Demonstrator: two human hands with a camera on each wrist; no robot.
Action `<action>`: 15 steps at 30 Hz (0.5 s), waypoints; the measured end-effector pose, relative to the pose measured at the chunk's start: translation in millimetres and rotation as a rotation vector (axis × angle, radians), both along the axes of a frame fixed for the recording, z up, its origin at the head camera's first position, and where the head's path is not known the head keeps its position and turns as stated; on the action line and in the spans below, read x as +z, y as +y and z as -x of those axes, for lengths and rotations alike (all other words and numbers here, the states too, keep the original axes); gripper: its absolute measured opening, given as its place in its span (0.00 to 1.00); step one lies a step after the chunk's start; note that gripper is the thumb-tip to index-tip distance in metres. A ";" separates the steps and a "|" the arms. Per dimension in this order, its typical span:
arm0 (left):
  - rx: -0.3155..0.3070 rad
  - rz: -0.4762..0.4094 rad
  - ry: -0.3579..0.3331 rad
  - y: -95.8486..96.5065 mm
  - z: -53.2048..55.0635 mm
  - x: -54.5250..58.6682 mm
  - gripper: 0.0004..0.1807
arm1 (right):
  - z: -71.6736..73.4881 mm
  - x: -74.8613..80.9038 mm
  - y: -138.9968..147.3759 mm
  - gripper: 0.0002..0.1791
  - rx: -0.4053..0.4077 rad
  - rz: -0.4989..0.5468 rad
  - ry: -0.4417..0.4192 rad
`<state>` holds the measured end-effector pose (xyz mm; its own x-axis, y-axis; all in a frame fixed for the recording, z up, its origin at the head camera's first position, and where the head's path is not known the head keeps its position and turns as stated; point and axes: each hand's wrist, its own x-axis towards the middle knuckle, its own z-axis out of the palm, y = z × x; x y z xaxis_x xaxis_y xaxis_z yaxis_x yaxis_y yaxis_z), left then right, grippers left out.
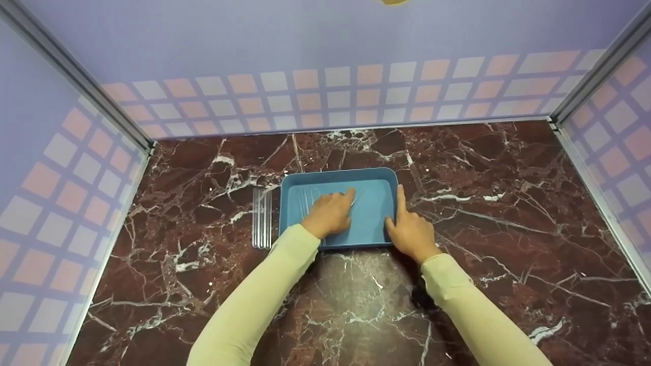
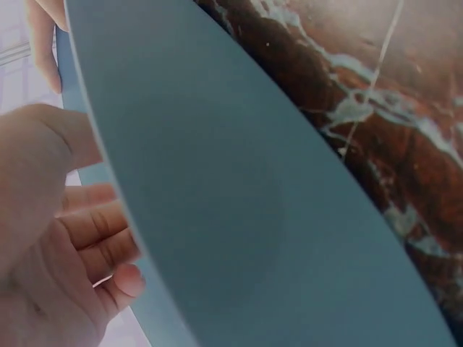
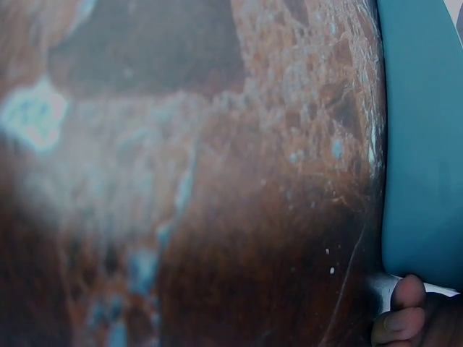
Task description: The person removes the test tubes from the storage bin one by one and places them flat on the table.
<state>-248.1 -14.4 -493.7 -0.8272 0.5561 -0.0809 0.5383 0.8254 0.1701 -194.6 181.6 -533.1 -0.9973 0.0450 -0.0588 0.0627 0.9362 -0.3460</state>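
Note:
A blue rectangular tray (image 1: 371, 213) sits on the marbled table. My left hand (image 1: 328, 213) is inside it, palm down over the floor, index finger pointing away. Beside that fingertip shows a thin clear glint; I cannot tell whether the hand pinches it. In the left wrist view, the left hand's fingers (image 2: 101, 231) bend behind the tray wall (image 2: 217, 181). Clear tubes (image 1: 306, 201) lie in the tray's left part, partly behind the hand. My right hand (image 1: 414, 234) grips the tray's right side, thumb over the rim and index finger along the outer wall.
Several clear tubes (image 1: 262, 218) lie side by side on the table, just left of the tray. Lilac walls with pink and white squares enclose the back (image 1: 325, 96) and both sides. Dark red marbled surface (image 1: 508, 213) extends around the tray.

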 end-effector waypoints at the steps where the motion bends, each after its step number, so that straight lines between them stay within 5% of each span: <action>1: -0.003 0.002 -0.008 -0.5 -0.2 0.1 0.25 | 0.0 -0.1 -0.3 0.44 0.000 0.001 0.001; 5: -0.003 0.021 -0.027 -2.3 -0.9 0.0 0.30 | -0.4 -0.3 -1.3 0.44 0.010 0.000 0.003; 15: -0.024 0.021 0.055 -4.2 -3.0 3.9 0.29 | -0.7 2.7 -1.0 0.44 0.012 0.003 -0.008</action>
